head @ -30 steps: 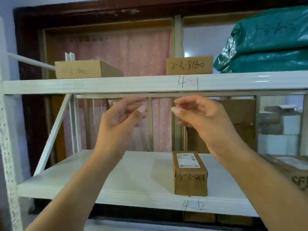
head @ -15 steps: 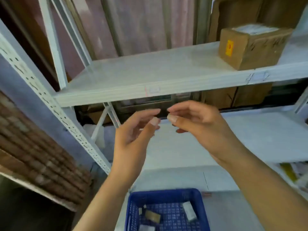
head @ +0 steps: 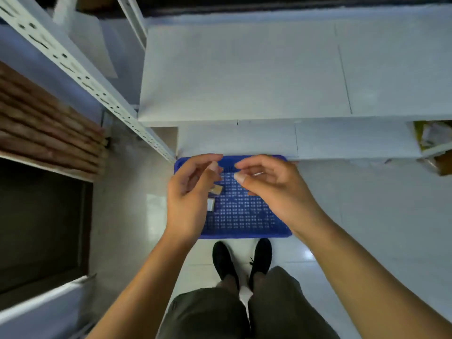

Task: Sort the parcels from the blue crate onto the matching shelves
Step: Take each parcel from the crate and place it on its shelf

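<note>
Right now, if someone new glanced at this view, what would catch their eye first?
Probably the blue crate on the pale floor at the foot of the white shelf, with two small parcels near its left side. Above it hover the left hand and right hand, both empty with fingers loosely curled. Black shoes stand just behind the crate.

Single head view, facing steeply down from standing height onto crate, floor, shoes, lowest shelf.
</note>
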`<action>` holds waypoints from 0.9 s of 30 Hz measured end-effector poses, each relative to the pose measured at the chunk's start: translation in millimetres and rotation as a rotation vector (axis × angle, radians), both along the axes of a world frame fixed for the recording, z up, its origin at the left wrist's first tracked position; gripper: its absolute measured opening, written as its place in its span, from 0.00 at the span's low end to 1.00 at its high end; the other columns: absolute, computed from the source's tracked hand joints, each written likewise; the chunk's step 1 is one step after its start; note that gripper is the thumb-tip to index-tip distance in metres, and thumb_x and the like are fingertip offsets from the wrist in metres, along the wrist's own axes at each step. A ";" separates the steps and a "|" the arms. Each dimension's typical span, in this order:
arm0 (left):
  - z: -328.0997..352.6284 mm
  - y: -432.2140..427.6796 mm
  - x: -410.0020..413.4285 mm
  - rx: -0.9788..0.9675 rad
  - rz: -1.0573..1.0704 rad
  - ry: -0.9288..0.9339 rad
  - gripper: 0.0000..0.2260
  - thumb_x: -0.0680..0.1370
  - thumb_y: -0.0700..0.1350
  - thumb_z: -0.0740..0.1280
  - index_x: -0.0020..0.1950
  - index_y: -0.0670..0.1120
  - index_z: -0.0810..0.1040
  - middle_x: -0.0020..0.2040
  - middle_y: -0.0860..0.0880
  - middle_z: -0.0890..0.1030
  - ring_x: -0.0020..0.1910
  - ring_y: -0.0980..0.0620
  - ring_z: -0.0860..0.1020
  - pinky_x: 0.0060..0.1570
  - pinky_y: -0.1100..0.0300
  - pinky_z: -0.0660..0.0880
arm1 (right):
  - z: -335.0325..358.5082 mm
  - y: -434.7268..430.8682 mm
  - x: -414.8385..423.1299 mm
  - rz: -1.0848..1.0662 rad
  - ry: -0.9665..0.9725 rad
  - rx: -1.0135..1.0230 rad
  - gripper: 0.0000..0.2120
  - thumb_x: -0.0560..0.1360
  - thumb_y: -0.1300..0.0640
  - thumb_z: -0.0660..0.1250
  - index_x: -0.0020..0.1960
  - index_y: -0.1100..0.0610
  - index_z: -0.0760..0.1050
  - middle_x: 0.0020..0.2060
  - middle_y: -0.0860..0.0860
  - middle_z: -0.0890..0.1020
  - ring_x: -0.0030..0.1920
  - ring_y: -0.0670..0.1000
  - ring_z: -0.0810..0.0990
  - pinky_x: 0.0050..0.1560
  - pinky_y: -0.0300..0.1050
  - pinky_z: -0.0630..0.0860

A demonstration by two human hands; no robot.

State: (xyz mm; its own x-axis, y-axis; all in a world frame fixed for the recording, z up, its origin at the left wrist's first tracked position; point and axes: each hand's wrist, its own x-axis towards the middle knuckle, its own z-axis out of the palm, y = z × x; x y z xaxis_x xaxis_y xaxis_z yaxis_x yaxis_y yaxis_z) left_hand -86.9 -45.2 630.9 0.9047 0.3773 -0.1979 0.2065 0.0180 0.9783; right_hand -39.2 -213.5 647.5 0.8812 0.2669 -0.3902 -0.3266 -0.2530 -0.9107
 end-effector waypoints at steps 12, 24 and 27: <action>-358.9 48.9 8.0 -0.035 0.200 0.281 0.07 0.83 0.39 0.70 0.59 0.45 0.85 0.52 0.48 0.87 0.49 0.53 0.84 0.47 0.61 0.80 | -360.4 78.8 23.7 0.077 0.264 -0.134 0.08 0.78 0.57 0.75 0.56 0.49 0.85 0.49 0.47 0.88 0.51 0.50 0.88 0.58 0.57 0.85; -664.4 99.0 2.1 -0.037 0.289 0.591 0.06 0.82 0.42 0.72 0.58 0.49 0.82 0.49 0.48 0.83 0.48 0.54 0.84 0.48 0.57 0.78 | -673.7 133.3 27.4 0.199 0.434 -0.266 0.18 0.79 0.57 0.74 0.68 0.52 0.78 0.56 0.50 0.84 0.50 0.52 0.84 0.59 0.55 0.82; -713.9 108.6 8.0 0.084 0.238 0.761 0.14 0.79 0.43 0.74 0.65 0.46 0.80 0.60 0.44 0.84 0.59 0.42 0.83 0.59 0.51 0.79 | -724.7 147.8 33.7 0.244 0.447 -0.316 0.28 0.80 0.57 0.74 0.77 0.54 0.69 0.63 0.54 0.77 0.53 0.53 0.79 0.56 0.53 0.80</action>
State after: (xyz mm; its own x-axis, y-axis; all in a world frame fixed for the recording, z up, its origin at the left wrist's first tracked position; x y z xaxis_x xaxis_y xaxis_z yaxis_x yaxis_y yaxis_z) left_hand -78.9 63.4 -83.0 0.4266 0.5843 -0.6904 0.8174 0.0776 0.5708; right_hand -5.6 -65.7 -77.2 0.5415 0.2514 -0.8022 -0.5587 -0.6054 -0.5668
